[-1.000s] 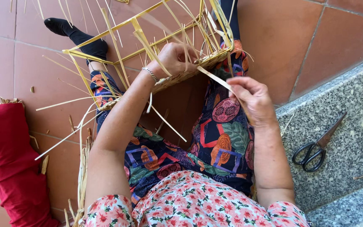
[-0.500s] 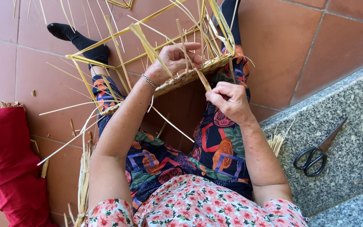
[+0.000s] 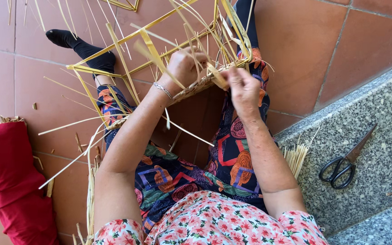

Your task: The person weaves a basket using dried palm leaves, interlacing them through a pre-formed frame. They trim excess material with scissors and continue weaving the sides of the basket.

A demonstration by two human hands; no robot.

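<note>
A half-woven straw basket (image 3: 196,86) rests on my knees, its pale upright strips fanning out above. My left hand (image 3: 183,68) grips the woven rim from the far side, a bracelet on the wrist. Just to its right, my right hand (image 3: 243,88) pinches a flat straw strip (image 3: 216,75) against the same rim. My legs in patterned trousers and dark socks stretch over the terracotta tiles.
Black scissors (image 3: 346,161) lie on the grey granite step (image 3: 377,113) at the right. A bundle of cut straws (image 3: 296,156) pokes out by my right elbow. A red cloth bundle (image 3: 10,181) holding straw lies at the left. Loose straws litter the floor tiles (image 3: 46,104).
My right hand has moved up and left from my lap to the basket rim, bringing the strip with it. The left hand has stayed on the rim.
</note>
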